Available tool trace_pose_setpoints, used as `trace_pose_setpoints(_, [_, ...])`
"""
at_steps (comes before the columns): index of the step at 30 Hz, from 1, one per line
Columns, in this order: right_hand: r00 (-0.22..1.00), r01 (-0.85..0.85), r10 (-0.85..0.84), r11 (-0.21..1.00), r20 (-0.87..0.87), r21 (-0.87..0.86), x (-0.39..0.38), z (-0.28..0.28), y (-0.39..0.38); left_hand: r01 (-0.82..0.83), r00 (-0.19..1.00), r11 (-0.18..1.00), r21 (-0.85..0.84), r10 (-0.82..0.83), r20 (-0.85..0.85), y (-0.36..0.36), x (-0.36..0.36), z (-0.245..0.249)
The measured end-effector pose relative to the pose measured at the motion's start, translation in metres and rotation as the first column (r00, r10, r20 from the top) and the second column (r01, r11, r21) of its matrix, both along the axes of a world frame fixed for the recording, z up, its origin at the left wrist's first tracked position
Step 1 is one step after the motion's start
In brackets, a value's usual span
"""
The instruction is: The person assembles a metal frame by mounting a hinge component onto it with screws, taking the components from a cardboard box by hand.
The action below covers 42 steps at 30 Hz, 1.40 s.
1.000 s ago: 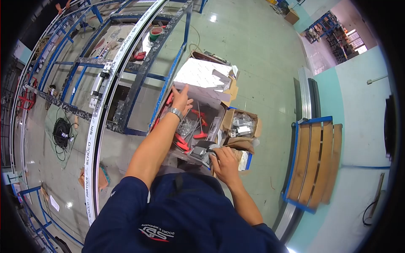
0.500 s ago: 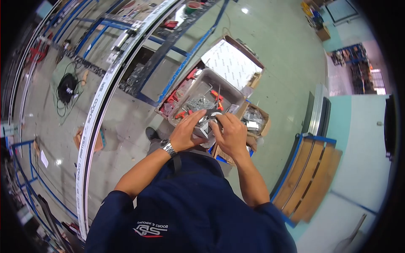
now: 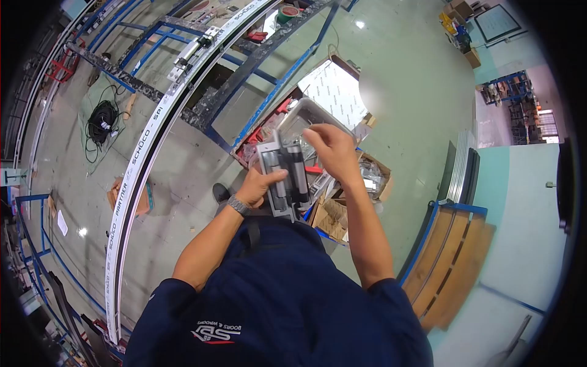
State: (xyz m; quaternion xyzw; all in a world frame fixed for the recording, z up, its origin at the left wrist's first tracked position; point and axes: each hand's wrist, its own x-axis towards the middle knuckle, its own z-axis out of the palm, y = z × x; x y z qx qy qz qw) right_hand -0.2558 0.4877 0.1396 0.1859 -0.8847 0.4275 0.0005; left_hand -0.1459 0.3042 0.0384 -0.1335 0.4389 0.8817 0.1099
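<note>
Silver-and-black, twin-barrelled metal fitting, centre of frame; gripped by left hand. Right hand, upper right of it: fingers curled, contents indeterminable. Apparent step: handling; next move calls for steady left grip.

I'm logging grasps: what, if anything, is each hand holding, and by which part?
Left hand: a long silver and black metal fitting, by its left side. Right hand: cannot tell if it holds anything.

Room right of carton over floor; blue frame blocks left
</note>
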Motion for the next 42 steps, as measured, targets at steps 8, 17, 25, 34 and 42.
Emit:
trace_pose_setpoints(8, [0.948,-0.143,0.078,0.97,0.308,0.196,0.079,-0.17,0.002,-0.391,0.908,0.896,0.21,0.337,0.25,-0.083,0.083,-0.023])
trace_pose_setpoints(17, [0.961,-0.268,0.186,0.816,0.205,0.512,0.089,-0.291,-0.065,-0.775,0.622,0.62,0.124,0.712,0.326,-0.133,0.243,0.004])
trace_pose_setpoints(25, [0.998,-0.057,0.053,0.84,0.022,0.539,0.101,-0.297,-0.109,-0.955,0.274,0.231,0.187,0.929,0.25,-0.167,0.416,0.003])
trace_pose_setpoints(34, [0.999,-0.049,0.027,0.629,0.042,0.776,0.116,-0.327,-0.118,-0.988,0.035,-0.002,0.155,0.972,0.234,-0.209,0.633,-0.029])
trace_pose_setpoints(42, [0.973,0.041,-0.166,0.805,0.158,0.592,0.172,-0.344,-0.145,-0.992,-0.045,-0.071,0.104,0.972,0.231,-0.295,0.675,-0.057])
